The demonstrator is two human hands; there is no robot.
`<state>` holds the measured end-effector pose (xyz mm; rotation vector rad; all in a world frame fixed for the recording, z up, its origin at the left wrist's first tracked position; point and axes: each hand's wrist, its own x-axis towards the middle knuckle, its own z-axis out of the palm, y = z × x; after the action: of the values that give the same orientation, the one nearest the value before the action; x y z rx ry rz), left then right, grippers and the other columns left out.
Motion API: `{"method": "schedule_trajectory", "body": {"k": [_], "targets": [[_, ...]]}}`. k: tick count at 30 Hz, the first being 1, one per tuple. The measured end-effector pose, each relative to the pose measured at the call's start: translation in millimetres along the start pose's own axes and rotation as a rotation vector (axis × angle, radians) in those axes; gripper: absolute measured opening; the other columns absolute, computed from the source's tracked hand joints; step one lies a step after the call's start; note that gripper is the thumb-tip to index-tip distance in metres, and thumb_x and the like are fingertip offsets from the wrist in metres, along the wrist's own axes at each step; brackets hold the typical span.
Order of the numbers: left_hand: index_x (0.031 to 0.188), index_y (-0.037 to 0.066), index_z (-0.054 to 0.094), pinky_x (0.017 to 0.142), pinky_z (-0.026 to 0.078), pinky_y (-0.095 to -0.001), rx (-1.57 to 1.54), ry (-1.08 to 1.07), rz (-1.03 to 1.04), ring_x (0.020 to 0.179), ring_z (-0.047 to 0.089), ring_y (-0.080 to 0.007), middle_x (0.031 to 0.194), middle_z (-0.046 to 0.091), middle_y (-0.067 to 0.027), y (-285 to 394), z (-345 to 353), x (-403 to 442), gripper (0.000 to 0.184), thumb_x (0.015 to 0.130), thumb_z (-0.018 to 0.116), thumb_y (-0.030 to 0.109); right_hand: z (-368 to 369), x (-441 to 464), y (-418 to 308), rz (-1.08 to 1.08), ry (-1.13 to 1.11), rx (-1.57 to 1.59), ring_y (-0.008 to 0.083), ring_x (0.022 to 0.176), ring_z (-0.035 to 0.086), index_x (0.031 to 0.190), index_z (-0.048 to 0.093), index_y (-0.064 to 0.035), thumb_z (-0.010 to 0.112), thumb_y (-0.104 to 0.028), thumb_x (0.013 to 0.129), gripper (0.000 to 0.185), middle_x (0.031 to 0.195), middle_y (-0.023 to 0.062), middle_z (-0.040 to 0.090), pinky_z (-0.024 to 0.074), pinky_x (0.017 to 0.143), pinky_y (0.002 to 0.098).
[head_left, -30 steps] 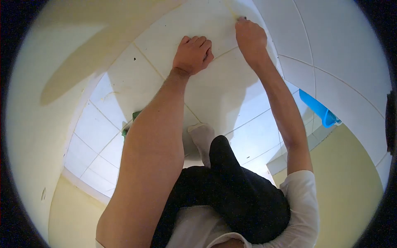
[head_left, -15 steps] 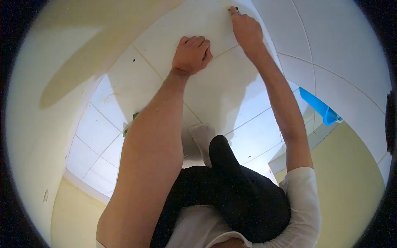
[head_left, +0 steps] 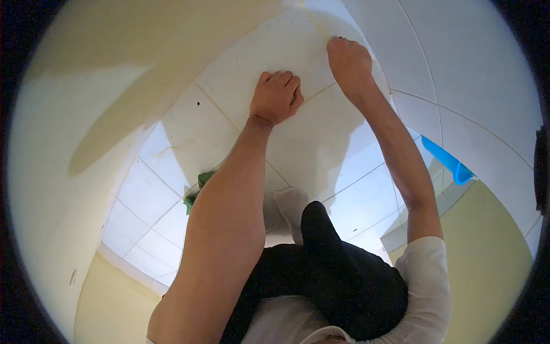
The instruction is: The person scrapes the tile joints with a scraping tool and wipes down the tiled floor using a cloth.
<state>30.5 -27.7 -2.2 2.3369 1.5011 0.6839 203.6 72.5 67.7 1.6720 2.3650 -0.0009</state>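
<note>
My left hand [head_left: 276,98] rests on the white tiled floor [head_left: 312,132], its fingers curled into a fist with nothing showing in it. Farther forward and to the right, close to the tiled wall, my right hand [head_left: 349,60] is closed around a small object. Only a dark bit of that object shows by the fingertips, so its kind is hidden. A yellowish stain [head_left: 314,18] runs along the floor just beyond the right hand. Some green crumpled material [head_left: 205,178] lies on the floor, partly behind my left forearm.
White tiles cover the wall [head_left: 412,63] on the right; a cream wall [head_left: 103,103] closes in on the left. A blue plastic item [head_left: 444,159] stands low by the right wall. My sock-covered foot [head_left: 291,206] is on the floor below. A dark speck [head_left: 198,104] lies left.
My right hand has drawn back toward me along the wall, and the object in it shows less. The view has shifted slightly; my left fist keeps its place on the floor.
</note>
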Motion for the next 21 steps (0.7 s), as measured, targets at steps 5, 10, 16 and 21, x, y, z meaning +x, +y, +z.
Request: {"method": "schedule_trajectory", "body": {"k": [5,10,16,21], "targets": [[0.088,0.011,0.059,0.081,0.043,-0.0385,-0.017,0.02,0.015,0.086,0.061,-0.0215,0.088,0.06,-0.0033,2.0,1.1,-2.3,0.01,0.082,0.063,0.019,-1.1,1.8,3.7,-0.036,0.027,-0.008,0.0329,0.078,0.074,0.114,0.061,-0.0011,0.055,-0.008,0.093,0.023,0.082,0.0168,0.072,0.0613,0.067,0.0403],[0.087,0.012,0.059,0.081,0.042,-0.0389,-0.016,-0.009,-0.001,0.086,0.06,-0.0215,0.088,0.06,-0.0033,6.2,1.7,0.2,0.009,0.081,0.062,0.018,9.8,9.3,8.2,-0.035,0.079,0.015,0.0333,0.075,0.073,0.116,0.06,-0.0009,0.055,-0.008,0.093,0.024,0.078,0.0167,0.071,0.0605,0.064,0.0417],[0.087,0.012,0.059,0.08,0.042,-0.0396,0.009,-0.004,0.008,0.085,0.06,-0.0214,0.087,0.06,-0.0034,6.2,1.8,0.6,0.009,0.081,0.062,0.018,12.3,15.4,8.8,-0.036,0.131,0.06,0.0311,0.073,0.073,0.112,0.061,-0.0003,0.057,-0.008,0.092,0.022,0.077,0.0149,0.071,0.0601,0.063,0.041],[0.086,0.012,0.059,0.079,0.042,-0.0398,-0.007,-0.036,-0.003,0.085,0.06,-0.0216,0.088,0.06,-0.0036,6.4,-1.2,-0.5,0.009,0.081,0.062,0.018,6.2,21.8,-13.4,-0.067,0.132,0.028,0.0307,0.08,0.073,0.105,0.065,-0.0015,0.058,-0.009,0.09,0.018,0.08,0.0143,0.071,0.0603,0.066,0.0409]]}}
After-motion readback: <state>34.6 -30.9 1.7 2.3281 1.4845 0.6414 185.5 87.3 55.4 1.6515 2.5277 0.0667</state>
